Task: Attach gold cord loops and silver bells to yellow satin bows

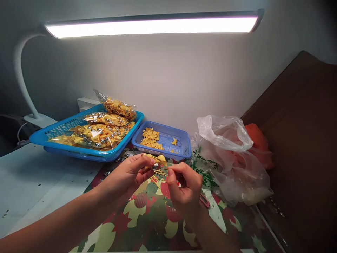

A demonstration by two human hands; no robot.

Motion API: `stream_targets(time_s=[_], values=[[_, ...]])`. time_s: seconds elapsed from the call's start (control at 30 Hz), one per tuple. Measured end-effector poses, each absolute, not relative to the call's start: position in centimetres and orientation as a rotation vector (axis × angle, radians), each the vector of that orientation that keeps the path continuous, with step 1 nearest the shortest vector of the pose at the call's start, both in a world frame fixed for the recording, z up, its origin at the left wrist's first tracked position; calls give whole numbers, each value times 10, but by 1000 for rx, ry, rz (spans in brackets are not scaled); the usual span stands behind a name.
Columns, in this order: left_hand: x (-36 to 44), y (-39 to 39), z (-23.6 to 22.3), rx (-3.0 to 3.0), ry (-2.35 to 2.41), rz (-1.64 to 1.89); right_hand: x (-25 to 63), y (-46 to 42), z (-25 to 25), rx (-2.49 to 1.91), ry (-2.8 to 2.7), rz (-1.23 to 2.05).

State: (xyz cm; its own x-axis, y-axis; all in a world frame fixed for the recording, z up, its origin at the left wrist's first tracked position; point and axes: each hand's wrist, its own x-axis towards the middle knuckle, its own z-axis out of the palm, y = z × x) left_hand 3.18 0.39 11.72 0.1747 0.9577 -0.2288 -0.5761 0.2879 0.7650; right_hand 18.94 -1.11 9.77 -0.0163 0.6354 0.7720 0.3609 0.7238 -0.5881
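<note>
My left hand (139, 169) is closed on a yellow ribbon bow (162, 160) with a silver bead (155, 166) beside it. Thumb and fingers of my right hand (184, 182) are pinched together just right of the bow, at the end of a thin gold strand (163, 168). Several gold strands (157, 181) lie or hang below the left fingers; whether they are held too is hard to make out. Behind the hands, a small blue-purple basket (181, 134) has a pile of loose yellow bows (151, 138) on its left side.
A larger blue basket (39, 138) at left bears clear bags (105, 133) of yellow bows with silver beads. Crumpled plastic bags (226, 154) stand at right by a brown panel (302, 140). A lamp (155, 26) shines above the patterned table cover (147, 228). Pink-handled scissors (204, 200) lie near my right wrist.
</note>
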Motion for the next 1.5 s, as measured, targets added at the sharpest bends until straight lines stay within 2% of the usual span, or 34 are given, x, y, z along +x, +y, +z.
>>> stream_targets(time_s=[0.83,1.23,1.5], values=[[35,5,121,492,837,1136,190,-10,101,-839,-1666,225],[31,7,113,711,879,1109,201,-5,113,-830,-1895,108],[32,6,115,723,892,1104,203,-4,117,-827,-1854,304]])
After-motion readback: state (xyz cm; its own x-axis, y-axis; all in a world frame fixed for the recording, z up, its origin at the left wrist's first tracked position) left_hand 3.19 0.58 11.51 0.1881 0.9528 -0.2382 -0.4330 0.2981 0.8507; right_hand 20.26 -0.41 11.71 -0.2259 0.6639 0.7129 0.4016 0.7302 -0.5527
